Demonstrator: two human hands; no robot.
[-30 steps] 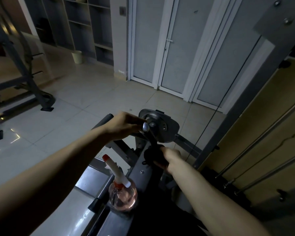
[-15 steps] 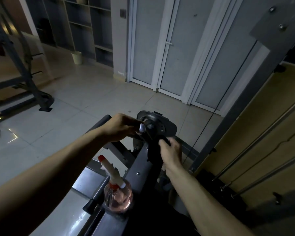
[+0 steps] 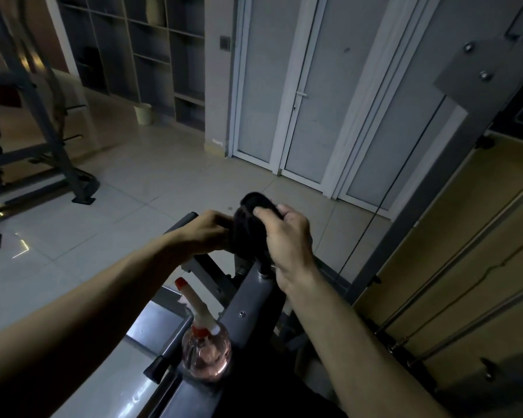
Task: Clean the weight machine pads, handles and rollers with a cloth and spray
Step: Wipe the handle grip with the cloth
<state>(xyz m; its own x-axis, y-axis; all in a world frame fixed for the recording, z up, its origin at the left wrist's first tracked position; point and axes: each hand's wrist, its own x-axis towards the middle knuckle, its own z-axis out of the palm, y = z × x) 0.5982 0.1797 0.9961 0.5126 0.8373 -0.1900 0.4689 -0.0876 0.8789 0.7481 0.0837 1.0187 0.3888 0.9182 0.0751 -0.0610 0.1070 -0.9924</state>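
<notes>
A dark cloth (image 3: 248,224) is draped over the round metal plate at the front end of the grey weight machine frame (image 3: 248,300), hiding it. My right hand (image 3: 287,236) grips the cloth from the right, fingers curled over its top. My left hand (image 3: 209,233) grips a part of the machine just left of the cloth; what it holds is hidden behind the fingers. A black handle (image 3: 184,221) pokes out beyond my left hand. A clear spray bottle (image 3: 206,348) with pink liquid and a white-and-red nozzle stands on the machine below my arms.
The machine's grey upright (image 3: 453,164), a thin cable (image 3: 384,191) and steel guide rods (image 3: 471,263) stand on the right. Another grey rack (image 3: 52,137) stands at the left on the tiled floor. White doors (image 3: 308,95), shelves (image 3: 151,40) and a small bin (image 3: 142,113) are behind.
My right hand has risen from the lower part of the frame, carrying the dark cloth up over the round plate, which now is covered. My left hand stays where it was.
</notes>
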